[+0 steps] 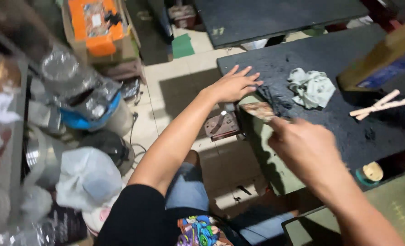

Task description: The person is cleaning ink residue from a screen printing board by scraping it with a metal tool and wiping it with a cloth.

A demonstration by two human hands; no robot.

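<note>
My left hand rests flat, fingers spread, on the near left corner of a black board coated with dark paste. My right hand grips a scraper whose smeared blade points left at the board's front edge, just below my left hand. A thick smear of dark paste lies beside the blade. A crumpled pale green rag sits on the board to the right of my left hand.
Two pale wooden sticks lie on the board's right side, near a yellowish block. A second black board stands behind. Left of me are plastic bags, containers and an orange box. A tape roll lies lower right.
</note>
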